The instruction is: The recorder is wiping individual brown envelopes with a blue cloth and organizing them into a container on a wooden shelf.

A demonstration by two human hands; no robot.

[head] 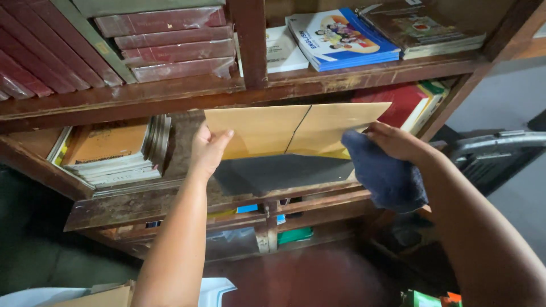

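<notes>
Far left, upper shelf: dark red books (34,62) leaning, then a flat stack of maroon books (170,45) in glossy wrap. Below them on the middle shelf (148,202), a pile of notebooks (114,153) with an orange-brown cover on top.

Left hand (209,149) raised into the middle shelf bay, fingers closed on the left edge of a tan folder (284,129), thumb on the front face. Folder held upright, opened out flat with a crease down the middle, above the bare dusty shelf board; bottom edge looks just off the board, cannot tell if touching.

Right hand (398,142) pinches the folder's right edge and also has a dark blue cloth (387,176) bunched under it, cloth hanging down in front of the shelf edge.

Wooden upright (250,40) splits the top shelf. Right of it: white book (284,51), blue picture-cover books (344,37), a brownish stack (426,28). Behind the folder to the right, red and green books (415,102) lying flat. Far right, a grey plastic chair (495,153) beside the bookcase. Lower shelf shows blue and green items (296,234), too dim to tell.
</notes>
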